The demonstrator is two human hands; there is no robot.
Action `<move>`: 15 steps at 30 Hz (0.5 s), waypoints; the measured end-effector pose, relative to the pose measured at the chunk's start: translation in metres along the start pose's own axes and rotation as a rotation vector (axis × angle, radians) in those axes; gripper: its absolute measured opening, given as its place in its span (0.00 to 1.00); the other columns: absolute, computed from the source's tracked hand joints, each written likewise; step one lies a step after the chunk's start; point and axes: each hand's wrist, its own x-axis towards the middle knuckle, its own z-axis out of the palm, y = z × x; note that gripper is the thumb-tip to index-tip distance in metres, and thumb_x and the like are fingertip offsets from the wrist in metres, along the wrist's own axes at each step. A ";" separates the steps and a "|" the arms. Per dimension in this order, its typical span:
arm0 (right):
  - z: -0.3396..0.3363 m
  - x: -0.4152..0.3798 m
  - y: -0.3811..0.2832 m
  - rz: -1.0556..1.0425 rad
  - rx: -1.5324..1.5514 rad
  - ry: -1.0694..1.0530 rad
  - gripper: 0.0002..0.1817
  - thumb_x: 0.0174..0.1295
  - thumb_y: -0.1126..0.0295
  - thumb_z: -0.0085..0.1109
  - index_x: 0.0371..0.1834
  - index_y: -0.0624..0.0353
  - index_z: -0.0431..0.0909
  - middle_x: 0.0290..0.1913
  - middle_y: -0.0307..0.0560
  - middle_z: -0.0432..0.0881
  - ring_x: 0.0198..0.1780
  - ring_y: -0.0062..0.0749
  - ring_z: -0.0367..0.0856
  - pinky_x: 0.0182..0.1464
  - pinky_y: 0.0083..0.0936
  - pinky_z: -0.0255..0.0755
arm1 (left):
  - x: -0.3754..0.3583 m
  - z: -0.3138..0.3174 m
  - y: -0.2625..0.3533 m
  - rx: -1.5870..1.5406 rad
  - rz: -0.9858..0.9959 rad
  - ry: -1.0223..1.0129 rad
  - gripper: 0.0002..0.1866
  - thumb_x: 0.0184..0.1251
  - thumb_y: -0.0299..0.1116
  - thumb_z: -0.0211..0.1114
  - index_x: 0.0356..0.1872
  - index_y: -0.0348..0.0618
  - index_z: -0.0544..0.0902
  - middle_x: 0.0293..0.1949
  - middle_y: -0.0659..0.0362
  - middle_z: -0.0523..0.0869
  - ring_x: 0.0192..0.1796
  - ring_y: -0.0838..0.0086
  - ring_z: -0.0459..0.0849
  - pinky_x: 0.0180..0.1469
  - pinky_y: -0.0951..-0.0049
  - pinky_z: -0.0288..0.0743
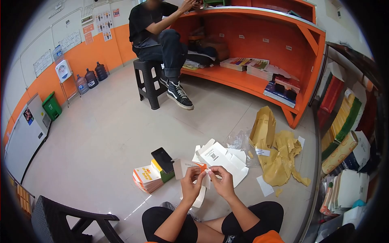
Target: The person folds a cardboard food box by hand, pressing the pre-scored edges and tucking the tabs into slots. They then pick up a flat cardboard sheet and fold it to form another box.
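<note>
Both hands are in front of me above the floor, pinching a partly folded white and orange cardboard box (180, 167). My left hand (191, 184) grips its near left side, fingers closed. My right hand (222, 181) has thumb and fingertips closed on the right edge, close to the left fingertips. Left of the hands lies a stack of flat printed cartons (146, 178) in white, orange and yellow. A dark phone (163, 159) leans at the back of that stack. Just beyond my hands, unfolded white cardboard pieces (227, 160) lie on the floor, one with a printed code.
Torn brown wrapping paper (279, 162) and clear plastic (238, 141) lie to the right. A person (158, 44) sits on a black stool (148, 79) by an orange counter (243, 48). A black chair (60, 216) stands near left; crammed shelves (344, 186) line the right.
</note>
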 end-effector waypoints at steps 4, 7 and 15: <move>-0.001 0.000 -0.017 -0.058 -0.058 0.048 0.07 0.63 0.72 0.60 0.38 0.67 0.79 0.38 0.45 0.83 0.41 0.27 0.83 0.36 0.21 0.80 | -0.001 0.002 -0.008 0.078 0.111 -0.052 0.07 0.63 0.24 0.66 0.41 0.35 0.84 0.36 0.53 0.88 0.38 0.74 0.87 0.44 0.75 0.79; -0.004 0.001 -0.009 -0.049 -0.062 0.050 0.07 0.63 0.73 0.60 0.38 0.67 0.79 0.40 0.44 0.82 0.41 0.25 0.82 0.35 0.19 0.80 | 0.004 0.000 0.002 0.251 0.346 -0.042 0.07 0.63 0.24 0.65 0.40 0.34 0.84 0.36 0.54 0.88 0.39 0.74 0.87 0.45 0.76 0.78; -0.007 0.004 -0.020 -0.093 -0.020 0.019 0.06 0.60 0.75 0.63 0.36 0.66 0.79 0.42 0.47 0.81 0.42 0.26 0.82 0.33 0.18 0.81 | 0.001 -0.008 -0.015 -0.104 -0.103 -0.173 0.08 0.60 0.25 0.69 0.39 0.34 0.85 0.36 0.56 0.88 0.39 0.77 0.86 0.45 0.77 0.78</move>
